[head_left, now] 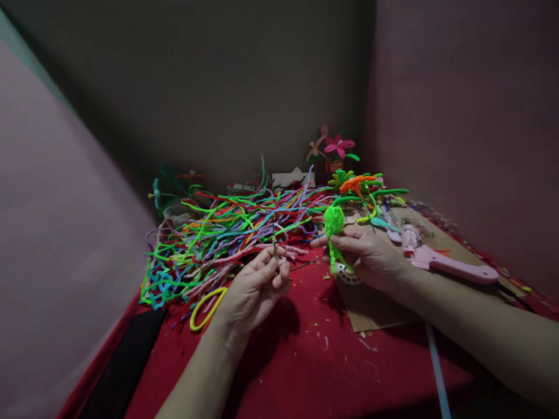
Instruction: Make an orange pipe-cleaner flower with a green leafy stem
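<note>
My left hand [259, 285] is closed in a pinch around a thin dark wire stem [274, 233], which stands upright from the fingertips. My right hand [367, 253] grips a bright green pipe-cleaner bud [334, 221] between thumb and fingers. The bud's rounded head points up, and short fuzzy green strands hang below the fingers. A gap separates the two hands, and the stem and the bud do not touch. Just beneath my right hand a white disc with dark dots [348, 274] shows in part.
A tangled heap of coloured pipe cleaners [244, 221] spreads across the red cloth [301, 361]. A pink glue gun [454, 265] rests on cardboard [375, 311] at right. Finished pipe-cleaner flowers [338, 145] stand at the back. A yellow loop [205, 308] lies left.
</note>
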A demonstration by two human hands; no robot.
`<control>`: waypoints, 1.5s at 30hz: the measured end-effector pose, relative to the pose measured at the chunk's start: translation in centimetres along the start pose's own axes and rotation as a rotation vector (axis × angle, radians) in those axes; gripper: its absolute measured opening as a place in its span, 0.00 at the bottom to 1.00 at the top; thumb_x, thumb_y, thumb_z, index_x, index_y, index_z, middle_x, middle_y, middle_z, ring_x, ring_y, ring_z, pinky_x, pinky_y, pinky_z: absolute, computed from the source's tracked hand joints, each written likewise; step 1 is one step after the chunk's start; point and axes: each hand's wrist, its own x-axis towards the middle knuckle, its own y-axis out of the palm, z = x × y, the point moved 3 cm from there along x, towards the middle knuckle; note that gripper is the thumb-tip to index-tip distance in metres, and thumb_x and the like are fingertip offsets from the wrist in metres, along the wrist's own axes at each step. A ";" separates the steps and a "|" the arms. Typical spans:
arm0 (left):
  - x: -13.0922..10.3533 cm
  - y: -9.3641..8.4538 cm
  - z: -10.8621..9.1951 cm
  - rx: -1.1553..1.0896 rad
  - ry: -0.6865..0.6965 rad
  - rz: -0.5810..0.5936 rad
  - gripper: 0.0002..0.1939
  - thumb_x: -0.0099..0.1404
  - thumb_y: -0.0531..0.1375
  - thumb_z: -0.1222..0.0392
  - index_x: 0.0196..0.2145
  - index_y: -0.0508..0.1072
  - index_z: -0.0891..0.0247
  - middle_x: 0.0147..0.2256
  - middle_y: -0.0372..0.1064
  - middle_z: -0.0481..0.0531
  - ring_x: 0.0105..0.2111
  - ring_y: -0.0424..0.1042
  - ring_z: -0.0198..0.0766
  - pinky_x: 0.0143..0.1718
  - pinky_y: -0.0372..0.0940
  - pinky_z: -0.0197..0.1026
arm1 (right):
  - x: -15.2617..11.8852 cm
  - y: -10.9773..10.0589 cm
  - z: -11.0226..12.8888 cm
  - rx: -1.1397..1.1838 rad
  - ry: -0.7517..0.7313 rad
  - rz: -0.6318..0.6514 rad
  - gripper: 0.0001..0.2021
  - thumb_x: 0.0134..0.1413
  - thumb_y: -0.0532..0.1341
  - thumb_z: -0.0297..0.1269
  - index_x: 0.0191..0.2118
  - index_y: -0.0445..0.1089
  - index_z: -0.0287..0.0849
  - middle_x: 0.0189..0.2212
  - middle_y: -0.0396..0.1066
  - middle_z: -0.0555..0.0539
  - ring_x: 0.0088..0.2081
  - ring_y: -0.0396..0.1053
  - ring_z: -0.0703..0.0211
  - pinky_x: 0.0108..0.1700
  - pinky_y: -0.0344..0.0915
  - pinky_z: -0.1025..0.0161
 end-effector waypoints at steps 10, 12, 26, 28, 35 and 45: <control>0.0 0.0 0.6 0.028 -0.015 -0.045 0.07 0.58 0.61 0.63 0.36 0.69 0.64 0.22 0.62 0.45 0.17 0.54 0.22 0.19 0.49 0.27 | -0.2 0.3 -0.1 0.034 0.039 0.015 0.09 0.43 0.66 0.36 0.32 0.77 0.38 0.22 0.70 0.47 0.24 0.64 0.65 0.26 0.58 0.68; 0.1 0.0 0.8 0.036 -0.019 -0.043 0.07 0.58 0.61 0.63 0.36 0.69 0.65 0.22 0.61 0.45 0.17 0.53 0.22 0.18 0.48 0.27 | -0.2 0.3 -0.1 0.032 0.040 0.026 0.09 0.43 0.66 0.37 0.32 0.77 0.38 0.22 0.70 0.48 0.24 0.64 0.65 0.26 0.58 0.68; 0.2 1.4 4.0 0.158 -0.206 -0.014 0.05 0.58 0.60 0.62 0.31 0.67 0.65 0.20 0.62 0.45 0.15 0.48 0.22 0.18 0.41 0.30 | -0.8 1.5 -1.1 0.125 0.134 0.222 0.12 0.45 0.65 0.35 0.39 0.76 0.40 0.28 0.75 0.46 0.29 0.70 0.62 0.38 0.63 0.63; 0.2 1.5 4.3 0.180 -0.218 -0.033 0.06 0.57 0.60 0.61 0.30 0.66 0.65 0.20 0.62 0.45 0.15 0.48 0.22 0.17 0.40 0.30 | -0.8 1.3 -1.2 0.069 0.098 0.208 0.10 0.45 0.65 0.35 0.36 0.76 0.39 0.26 0.75 0.47 0.28 0.69 0.63 0.37 0.63 0.65; 0.4 1.5 4.9 0.245 -0.236 -0.070 0.08 0.53 0.62 0.60 0.28 0.66 0.65 0.17 0.62 0.44 0.13 0.48 0.22 0.17 0.39 0.31 | -0.8 1.0 -1.7 -0.075 0.088 0.212 0.12 0.45 0.65 0.39 0.37 0.76 0.40 0.28 0.75 0.47 0.30 0.69 0.61 0.39 0.63 0.61; 0.6 1.0 5.7 0.256 -0.252 -0.096 0.07 0.54 0.61 0.61 0.27 0.65 0.65 0.17 0.61 0.43 0.13 0.46 0.22 0.16 0.38 0.31 | -1.3 1.2 -1.7 -0.180 0.061 0.206 0.11 0.45 0.65 0.40 0.36 0.77 0.42 0.27 0.74 0.49 0.28 0.67 0.64 0.37 0.61 0.63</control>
